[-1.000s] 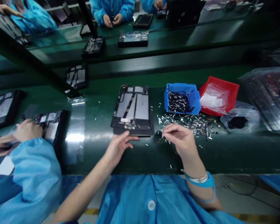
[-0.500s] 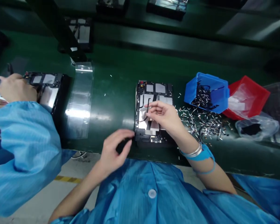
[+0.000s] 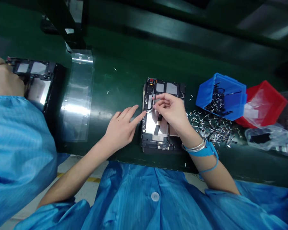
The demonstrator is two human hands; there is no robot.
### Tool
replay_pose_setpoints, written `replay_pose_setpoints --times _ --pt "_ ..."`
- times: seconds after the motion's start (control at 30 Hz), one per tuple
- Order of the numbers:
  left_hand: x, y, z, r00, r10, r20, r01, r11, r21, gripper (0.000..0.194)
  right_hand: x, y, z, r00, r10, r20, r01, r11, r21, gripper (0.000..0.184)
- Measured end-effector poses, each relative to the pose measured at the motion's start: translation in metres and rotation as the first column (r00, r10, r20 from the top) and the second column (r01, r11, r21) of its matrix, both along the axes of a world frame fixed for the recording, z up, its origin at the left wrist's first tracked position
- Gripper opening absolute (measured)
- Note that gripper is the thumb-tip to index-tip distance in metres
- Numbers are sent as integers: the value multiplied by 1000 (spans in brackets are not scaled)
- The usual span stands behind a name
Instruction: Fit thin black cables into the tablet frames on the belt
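Note:
An opened tablet chassis [image 3: 158, 142] lies on the green workbench [image 3: 120, 76], its dark frame and metal panels showing. My right hand [image 3: 169, 110] is over it, fingertips pinched on a thin black cable [image 3: 150, 104] on the chassis. My left hand [image 3: 121, 127] is open and holds nothing, its index fingertip just beside the chassis's left edge. Under my right palm, part of the chassis is hidden.
To the right are a blue bin [image 3: 232, 105] of small parts, a red tray [image 3: 273, 105] with plastic, loose metal pieces [image 3: 213, 129] and a plastic bag [image 3: 266, 137]. On the left, a co-worker's hand [image 3: 2, 76] rests on another tablet chassis [image 3: 36, 76], beside a clear plastic sheet [image 3: 76, 95].
My left hand has moved up to the chassis and spread open. My right hand has shifted left, onto the black cable. The view has turned, so the bench items sit further right and lower.

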State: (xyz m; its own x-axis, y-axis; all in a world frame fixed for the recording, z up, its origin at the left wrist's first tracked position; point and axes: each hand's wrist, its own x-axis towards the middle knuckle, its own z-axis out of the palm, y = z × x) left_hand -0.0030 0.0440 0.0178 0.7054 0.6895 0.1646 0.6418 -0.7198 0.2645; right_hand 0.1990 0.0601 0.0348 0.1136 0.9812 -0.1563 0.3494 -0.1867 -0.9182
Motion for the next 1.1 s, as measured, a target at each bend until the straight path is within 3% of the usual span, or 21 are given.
replay_pose_setpoints --times 0.3,0.4,0.53,0.63,0.8,0.93,1.1 --pt "1 0 -3 1000 -17 16 16 997 78 48 0 3 -1 998 11 57 -11 1000 -16 22" --pt "5 1 0 1000 -5 -21 7 995 99 47 3 1 3 979 26 200 -31 999 20 25" --pt "13 0 4 999 27 -27 -24 994 103 44 13 -11 12 850 -69 522 -39 980 193 29" --pt "16 -1 3 1000 26 2 -26 993 117 42 20 -26 13 763 -41 645 -188 941 283 24" --pt "16 -2 -2 999 13 -47 -5 987 160 49 23 -41 5 620 56 783 -449 843 296 25" --pt "16 0 -3 998 13 -53 -2 979 205 47 23 -37 1 514 25 857 -549 778 306 26" --pt "15 1 -3 999 19 -49 -8 978 208 49 23 -29 -2 413 -9 911 -609 741 283 28"
